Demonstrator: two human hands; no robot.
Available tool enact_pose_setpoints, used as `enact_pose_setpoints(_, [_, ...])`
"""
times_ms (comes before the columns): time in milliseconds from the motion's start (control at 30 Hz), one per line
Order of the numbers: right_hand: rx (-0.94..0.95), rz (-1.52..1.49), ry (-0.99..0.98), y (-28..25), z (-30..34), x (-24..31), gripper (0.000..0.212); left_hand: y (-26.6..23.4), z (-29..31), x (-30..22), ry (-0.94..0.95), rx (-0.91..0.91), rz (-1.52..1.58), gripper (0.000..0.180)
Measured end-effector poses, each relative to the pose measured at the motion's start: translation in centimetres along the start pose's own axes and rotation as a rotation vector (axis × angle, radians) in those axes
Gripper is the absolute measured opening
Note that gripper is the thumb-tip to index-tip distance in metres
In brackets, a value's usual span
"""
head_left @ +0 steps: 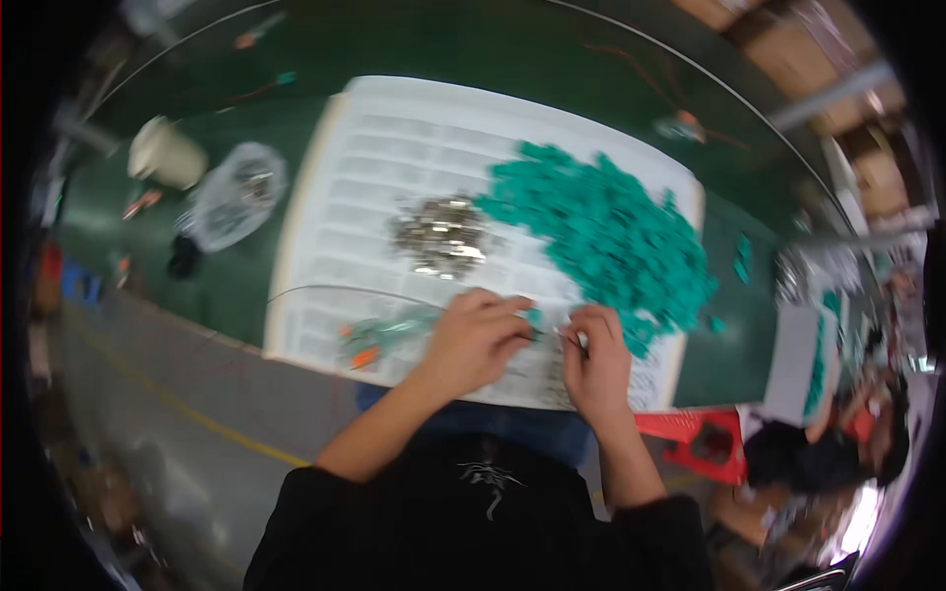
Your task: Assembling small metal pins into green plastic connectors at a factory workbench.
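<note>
My left hand [475, 340] is closed in a pinch over the white sheeted board [340, 212], near its front edge. A thin dark wire [367, 289] runs from the left into that hand. At its fingertips shows a small green piece [535, 317]; whether it is gripped is unclear. My right hand [598, 362] is pinched just to the right, its fingertips close to the left ones; what they hold is too small and blurred to name. Behind the hands lie a heap of green plastic pieces [611, 231] and a pile of shiny metal pieces [440, 236].
Left of my left hand lies a clear bag [394, 330] with orange-and-green parts [366, 357]. Farther left on the green table [325, 54] are a plastic bag [236, 197] and a beige cup [166, 155]. A red stool [705, 438] and another person [828, 448] are at right.
</note>
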State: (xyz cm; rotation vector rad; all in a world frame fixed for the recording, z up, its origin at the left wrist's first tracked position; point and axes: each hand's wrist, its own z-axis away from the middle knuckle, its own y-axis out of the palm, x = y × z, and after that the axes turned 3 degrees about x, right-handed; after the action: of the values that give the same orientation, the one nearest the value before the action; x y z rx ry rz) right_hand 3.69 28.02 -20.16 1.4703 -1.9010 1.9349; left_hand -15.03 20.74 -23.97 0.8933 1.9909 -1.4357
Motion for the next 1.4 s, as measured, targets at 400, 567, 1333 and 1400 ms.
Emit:
enact_pose_setpoints(400, [0.272,0.121,-0.032,-7.5,-1.5,-3.4,0.019,0.7,-1.2,-1.3,0.002,-0.007,-0.15,0.011])
enact_pose_setpoints(567, [0.172,0.224,0.039,-3.7,0.6,-4.5,0.02,0.8,-1.0,-0.8,-0.003,-0.015,-0.12,0.01])
enact_pose_setpoints(1333, [0.471,0.112,-0.346,5.6,-13.5,1.3,0.018,0.7,-0.4,-0.3,-0.007,-0.08,-0.071,0.013])
enact_pose_setpoints(1400, [0.416,0.047,-0.293,5.1,-13.2,0.9,0.016,0.7,-0.4,-0.4,-0.014,-0.068,-0.077,0.012])
